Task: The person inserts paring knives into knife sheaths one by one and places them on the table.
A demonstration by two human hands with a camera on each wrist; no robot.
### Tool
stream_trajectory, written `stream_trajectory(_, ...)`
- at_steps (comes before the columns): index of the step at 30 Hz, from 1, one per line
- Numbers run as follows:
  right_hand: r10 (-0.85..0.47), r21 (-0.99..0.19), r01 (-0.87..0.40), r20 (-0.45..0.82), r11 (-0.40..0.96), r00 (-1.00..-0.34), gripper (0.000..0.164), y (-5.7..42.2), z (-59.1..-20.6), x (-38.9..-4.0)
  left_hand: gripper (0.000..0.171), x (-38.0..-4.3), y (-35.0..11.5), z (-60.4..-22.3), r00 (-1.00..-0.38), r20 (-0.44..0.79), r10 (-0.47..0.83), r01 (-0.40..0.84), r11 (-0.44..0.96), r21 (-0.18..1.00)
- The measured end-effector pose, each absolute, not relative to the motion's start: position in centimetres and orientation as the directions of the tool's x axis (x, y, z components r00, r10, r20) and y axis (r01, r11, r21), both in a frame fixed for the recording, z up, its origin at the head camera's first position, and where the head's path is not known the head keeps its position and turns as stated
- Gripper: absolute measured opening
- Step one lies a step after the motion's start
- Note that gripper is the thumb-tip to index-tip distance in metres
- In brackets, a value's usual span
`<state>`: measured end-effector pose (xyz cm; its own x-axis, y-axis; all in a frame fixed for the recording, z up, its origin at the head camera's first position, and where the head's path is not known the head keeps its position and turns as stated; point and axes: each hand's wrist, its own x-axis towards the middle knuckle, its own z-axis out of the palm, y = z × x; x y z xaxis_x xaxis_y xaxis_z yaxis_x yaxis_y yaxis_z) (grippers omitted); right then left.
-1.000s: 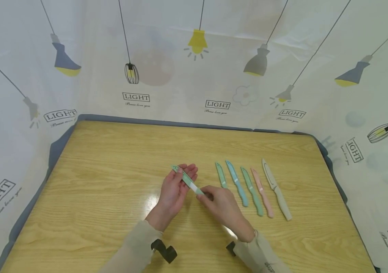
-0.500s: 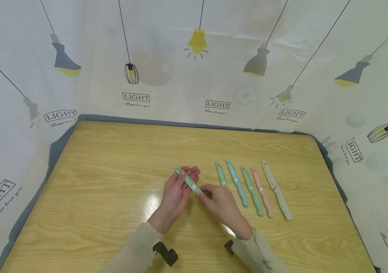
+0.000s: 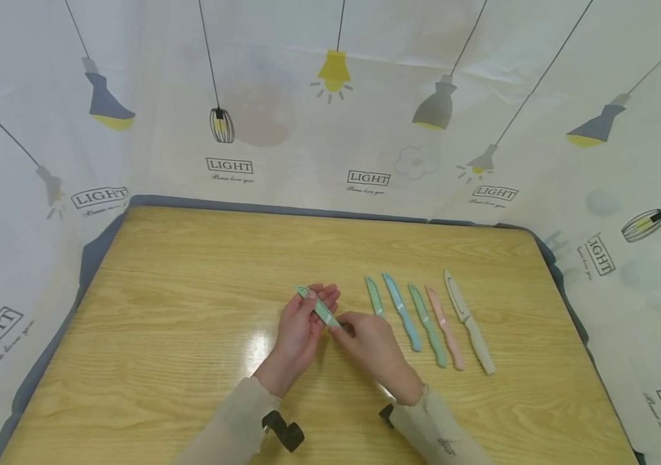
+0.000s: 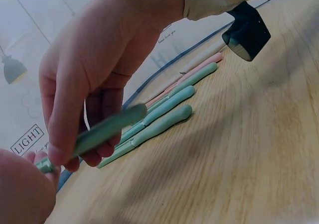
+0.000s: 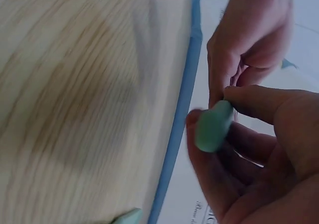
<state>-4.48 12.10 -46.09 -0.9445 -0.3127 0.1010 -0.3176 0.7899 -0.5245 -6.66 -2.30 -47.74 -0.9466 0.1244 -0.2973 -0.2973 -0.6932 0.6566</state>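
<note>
My left hand (image 3: 298,329) lies palm up with its thumb pressing a green knife sheath (image 3: 317,307) against the fingers. My right hand (image 3: 373,342) pinches the handle of the matching green knife (image 4: 112,127), whose blade is mostly inside the sheath. Only a short pale stretch shows between sheath and handle. In the right wrist view the rounded handle end (image 5: 212,129) sticks out between my right thumb and fingers, with my left hand (image 5: 254,40) beyond it.
Right of my hands lie several sheathed knives in a row: a green knife (image 3: 373,296), partly behind my right hand, a blue knife (image 3: 403,314), another green knife (image 3: 428,326), a pink knife (image 3: 446,329) and a larger beige knife (image 3: 471,323). A printed curtain (image 3: 307,155) surrounds the wooden table (image 3: 190,290).
The right hand has moved slightly left toward the left hand, and the pale stretch between sheath and handle has become shorter. The knives in the row have stayed put.
</note>
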Motion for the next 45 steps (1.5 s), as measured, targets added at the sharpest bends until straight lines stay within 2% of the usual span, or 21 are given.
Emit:
stream_trajectory(3, -0.326, -0.403, -0.335, 0.095, 0.851, -0.941, 0.022, 11.9, -46.2, -4.5, 0.039, -6.9, -2.1, -47.9, -0.94, -0.325, 0.102, -0.305, -0.674, 0.673)
stream_trajectory(6, -0.319, -0.337, -0.328, 0.083, 0.882, -0.944, 0.023, 11.8, -46.1, -4.4, 0.042, -7.1, -2.0, -48.0, -0.936, -0.34, 0.091, -0.313, -0.658, 0.685)
stream_trajectory(12, -0.271, -0.302, -0.272, 0.046, 0.914, -0.961, 0.021, 12.0, -46.5, -4.9, 0.052, -7.3, -2.4, -48.1, -0.946, -0.319, 0.058, -0.291, -0.588, 0.755)
stream_trajectory(15, -0.256, -0.258, -0.261, 0.053, 0.93, -0.965, 0.029, 12.3, -47.1, -5.6, 0.052, -7.2, -2.8, -48.0, -0.945, -0.327, 0.028, -0.284, -0.568, 0.772)
stream_trajectory(22, -0.267, -0.191, -0.27, 0.039, 0.944, -0.963, 0.042, 12.4, -47.7, -6.8, 0.039, -7.2, -3.2, -48.1, -0.931, -0.363, -0.036, -0.273, -0.593, 0.758)
stream_trajectory(35, -0.27, -0.082, -0.268, -0.005, 0.96, -0.963, 0.04, 11.7, -48.3, -7.8, 0.043, -6.9, -4.0, -47.6, -0.918, -0.392, -0.058, -0.274, -0.623, 0.733)
stream_trajectory(40, -0.278, -0.103, -0.277, 0.012, 0.955, -0.961, 0.044, 11.9, -48.2, -7.8, 0.04, -6.8, -4.6, -47.6, -0.929, -0.366, -0.049, -0.259, -0.62, 0.74)
stream_trajectory(45, -0.23, -0.245, -0.214, -0.037, 0.946, -0.973, 0.035, 13.4, -47.3, -6.9, 0.037, -6.7, -6.3, -47.2, -0.967, -0.253, -0.026, -0.203, -0.521, 0.829)
